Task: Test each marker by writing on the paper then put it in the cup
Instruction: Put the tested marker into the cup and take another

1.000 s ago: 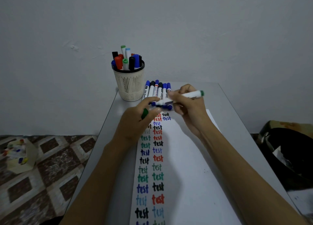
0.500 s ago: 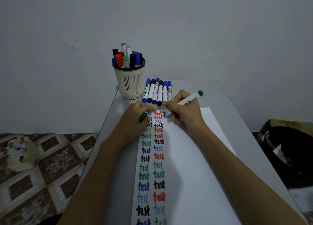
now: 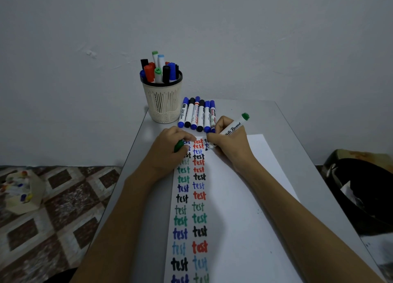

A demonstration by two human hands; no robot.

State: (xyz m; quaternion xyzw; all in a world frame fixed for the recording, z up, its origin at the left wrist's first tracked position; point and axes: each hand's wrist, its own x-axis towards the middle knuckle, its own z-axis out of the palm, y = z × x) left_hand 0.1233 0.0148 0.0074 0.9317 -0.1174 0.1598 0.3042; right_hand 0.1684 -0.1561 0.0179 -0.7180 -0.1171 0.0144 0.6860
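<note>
Green marker [image 3: 232, 127] is being pinched in the right hand [image 3: 230, 143], tip touching the paper [image 3: 244, 208] near its top. The left hand [image 3: 168, 155] is curling round the green cap [image 3: 179, 145] while resting on the paper. Capped markers [image 3: 197, 116] are lying beside the cup [image 3: 162, 103].

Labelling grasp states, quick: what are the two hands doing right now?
Left hand: holds a small green plastic marker cap.
Right hand: grips a white green-ended whiteboard marker, tip down at the white paper sheet.
</note>
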